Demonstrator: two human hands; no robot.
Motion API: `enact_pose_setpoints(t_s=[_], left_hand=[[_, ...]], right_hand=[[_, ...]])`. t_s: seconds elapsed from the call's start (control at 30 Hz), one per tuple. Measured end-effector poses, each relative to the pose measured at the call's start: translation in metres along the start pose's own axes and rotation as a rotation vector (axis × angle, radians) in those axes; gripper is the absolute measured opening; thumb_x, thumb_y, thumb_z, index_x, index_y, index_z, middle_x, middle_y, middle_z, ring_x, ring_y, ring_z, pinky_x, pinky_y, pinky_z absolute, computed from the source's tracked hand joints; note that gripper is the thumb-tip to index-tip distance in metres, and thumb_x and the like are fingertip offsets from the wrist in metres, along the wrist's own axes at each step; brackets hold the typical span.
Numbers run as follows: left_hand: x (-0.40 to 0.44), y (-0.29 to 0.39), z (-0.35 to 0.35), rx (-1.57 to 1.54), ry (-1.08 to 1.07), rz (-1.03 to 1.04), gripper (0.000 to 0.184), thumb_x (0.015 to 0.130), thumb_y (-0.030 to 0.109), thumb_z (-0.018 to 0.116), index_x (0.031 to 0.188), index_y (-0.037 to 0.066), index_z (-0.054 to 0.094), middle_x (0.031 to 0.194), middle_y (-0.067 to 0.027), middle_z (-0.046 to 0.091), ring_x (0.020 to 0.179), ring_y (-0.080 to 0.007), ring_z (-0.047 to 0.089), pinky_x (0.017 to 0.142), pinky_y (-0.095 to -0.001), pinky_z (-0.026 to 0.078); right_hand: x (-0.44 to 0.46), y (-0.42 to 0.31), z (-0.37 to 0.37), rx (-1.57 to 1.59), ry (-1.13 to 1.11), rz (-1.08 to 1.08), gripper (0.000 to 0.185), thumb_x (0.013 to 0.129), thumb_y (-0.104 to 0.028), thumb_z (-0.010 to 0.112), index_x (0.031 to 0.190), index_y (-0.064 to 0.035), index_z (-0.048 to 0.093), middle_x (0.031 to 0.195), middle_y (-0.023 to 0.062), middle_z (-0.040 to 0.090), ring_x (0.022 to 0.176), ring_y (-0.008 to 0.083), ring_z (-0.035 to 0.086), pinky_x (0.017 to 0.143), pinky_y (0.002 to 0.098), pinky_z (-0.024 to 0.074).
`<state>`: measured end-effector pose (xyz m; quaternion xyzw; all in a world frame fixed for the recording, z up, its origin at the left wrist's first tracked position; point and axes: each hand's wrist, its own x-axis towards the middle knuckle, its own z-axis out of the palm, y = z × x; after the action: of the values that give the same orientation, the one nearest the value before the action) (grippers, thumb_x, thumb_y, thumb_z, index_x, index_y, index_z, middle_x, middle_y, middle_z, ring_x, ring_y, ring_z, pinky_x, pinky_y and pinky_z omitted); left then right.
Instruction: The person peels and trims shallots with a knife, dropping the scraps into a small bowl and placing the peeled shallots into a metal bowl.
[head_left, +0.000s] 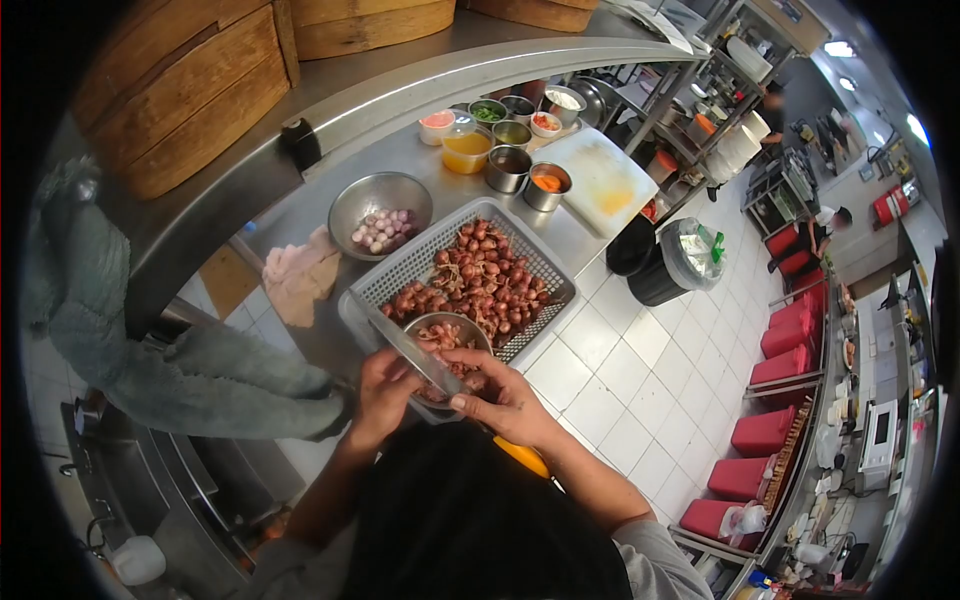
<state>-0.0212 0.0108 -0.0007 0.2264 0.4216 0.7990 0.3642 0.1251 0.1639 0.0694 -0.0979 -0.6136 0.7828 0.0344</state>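
My right hand (510, 408) is closed round a knife (395, 338); its blade points up and left, and its yellow handle shows below the palm. Close to the blade, my left hand (382, 392) has its fingers bent together; what they hold is hidden. Both hands are over a metal bowl (484, 334) of reddish pieces, beside the near edge of a grey perforated basket (562, 292). Unpeeled shallots (490, 262) fill much of the basket. Peeled shallots (384, 230) lie in a steel bowl (350, 200) at the upper left.
A pink cloth (300, 272) lies left of the basket. Beyond it stand a tub of yellow liquid (466, 150), several small containers and a white cutting board (597, 180). A lined bin (655, 280) is on the floor at right. Two people are farther back.
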Motion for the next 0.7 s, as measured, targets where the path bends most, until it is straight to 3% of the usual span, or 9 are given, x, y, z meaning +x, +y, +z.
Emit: enact_pose_setpoints(t_s=[0.17,0.37,0.47,0.57,0.7], left_hand=[[0.0,-0.002,-0.004,-0.028,-0.011,-0.034,0.035,0.091,0.002,0.068,0.126,-0.004,0.061,0.118,-0.0115,0.067,0.11,-0.0188,0.064,0.101,-0.0349,0.049],[0.001,0.007,0.007,-0.105,-0.029,-0.065,0.037,0.091,0.007,0.069,0.126,-0.003,0.058,0.114,-0.0112,0.067,0.103,-0.0182,0.064,0.091,-0.0331,0.05],[0.004,0.004,0.004,-0.163,-0.081,-0.078,0.037,0.091,0.011,0.071,0.123,-0.001,0.057,0.114,-0.011,0.066,0.1,-0.0179,0.064,0.087,-0.0317,0.05],[0.004,0.002,0.009,-0.204,-0.056,-0.093,0.036,0.091,0.011,0.071,0.123,0.0,0.057,0.114,-0.0105,0.065,0.099,-0.0176,0.064,0.086,-0.0317,0.05],[0.006,-0.005,0.011,-0.147,0.0,-0.114,0.035,0.092,0.007,0.07,0.124,0.001,0.056,0.115,-0.0101,0.065,0.1,-0.0173,0.064,0.087,-0.0321,0.052]], right_hand=[[0.004,0.007,-0.003,0.12,-0.012,-0.024,0.049,0.097,-0.007,0.067,0.142,-0.0046,0.051,0.11,0.0037,0.067,0.095,0.0087,0.061,0.078,0.0224,0.0481],[0.004,0.013,-0.014,0.295,-0.08,0.061,0.046,0.1,-0.02,0.064,0.143,-0.009,0.053,0.098,0.0018,0.068,0.07,0.0063,0.056,0.057,0.0217,0.0428],[0.004,0.018,-0.016,0.349,-0.063,0.065,0.047,0.099,-0.024,0.065,0.143,-0.0106,0.054,0.088,-0.0008,0.064,0.063,0.0048,0.051,0.052,0.021,0.038],[0.005,0.012,-0.014,0.285,-0.065,0.057,0.052,0.098,-0.031,0.066,0.144,-0.0109,0.052,0.071,-0.0011,0.053,0.058,0.0088,0.049,0.051,0.0229,0.0373],[0.004,0.01,-0.013,0.304,-0.063,0.087,0.048,0.098,-0.027,0.067,0.142,-0.0119,0.055,0.079,-0.0027,0.056,0.062,0.0058,0.05,0.053,0.0211,0.0386]])
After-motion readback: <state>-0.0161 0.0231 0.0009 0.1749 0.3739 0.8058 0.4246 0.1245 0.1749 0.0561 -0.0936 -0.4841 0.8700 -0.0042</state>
